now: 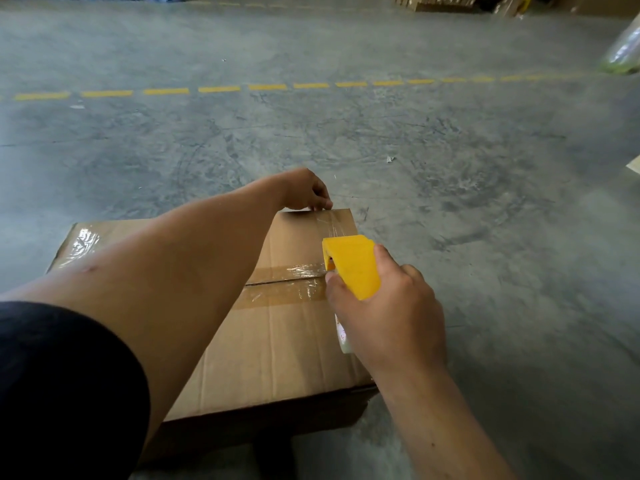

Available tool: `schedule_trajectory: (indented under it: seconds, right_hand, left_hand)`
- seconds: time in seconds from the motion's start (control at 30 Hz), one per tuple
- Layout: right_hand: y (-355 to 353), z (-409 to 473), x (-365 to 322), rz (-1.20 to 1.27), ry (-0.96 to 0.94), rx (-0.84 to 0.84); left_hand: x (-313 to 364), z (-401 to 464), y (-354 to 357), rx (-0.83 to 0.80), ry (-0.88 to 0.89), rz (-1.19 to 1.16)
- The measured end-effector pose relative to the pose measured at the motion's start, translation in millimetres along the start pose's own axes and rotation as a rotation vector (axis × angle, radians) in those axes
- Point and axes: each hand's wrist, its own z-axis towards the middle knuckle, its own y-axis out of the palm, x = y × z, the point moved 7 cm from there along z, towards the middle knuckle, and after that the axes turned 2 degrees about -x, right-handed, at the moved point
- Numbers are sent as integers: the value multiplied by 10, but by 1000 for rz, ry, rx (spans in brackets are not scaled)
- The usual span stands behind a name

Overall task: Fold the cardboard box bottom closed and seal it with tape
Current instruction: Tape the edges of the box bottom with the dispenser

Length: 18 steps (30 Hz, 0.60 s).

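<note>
A brown cardboard box (pixel 277 344) stands on the concrete floor, flaps folded shut. Clear tape (pixel 294 282) runs along its centre seam. My right hand (pixel 388 313) grips a yellow tape dispenser (pixel 349 265) near the box's right edge, above the seam. A fresh strip of clear tape (pixel 332 225) stretches from the dispenser to the far edge. My left hand (pixel 304 192) reaches across the box and pinches that strip's end down at the far edge. My left forearm hides much of the box's middle and left part.
Grey concrete floor (pixel 485 202) surrounds the box. A dashed yellow line (pixel 266 87) crosses the floor farther off. Cardboard stacks (pixel 450 1) lie at the far back right, and a plastic-wrapped item (pixel 623 50) sits at the right edge.
</note>
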Motion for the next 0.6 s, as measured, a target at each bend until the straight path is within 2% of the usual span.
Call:
schedule_trajectory:
  seconds: [0.17, 0.33, 0.4, 0.5, 0.6]
  right_hand:
    - [12, 2, 14, -1, -8, 9]
    - [14, 13, 20, -2, -5, 10]
    - [11, 6, 14, -1, 4, 10]
    - [-4, 5, -3, -7, 17, 4]
    - [-16, 38, -28, -36, 27, -13]
  left_hand:
    - [-32, 4, 18, -18, -18, -3]
    - [-33, -46, 63, -27, -60, 137]
    - [-10, -64, 53, 25, -64, 211]
    - [113, -155, 83, 168, -6, 166]
    - [122, -264, 309, 133, 5, 165]
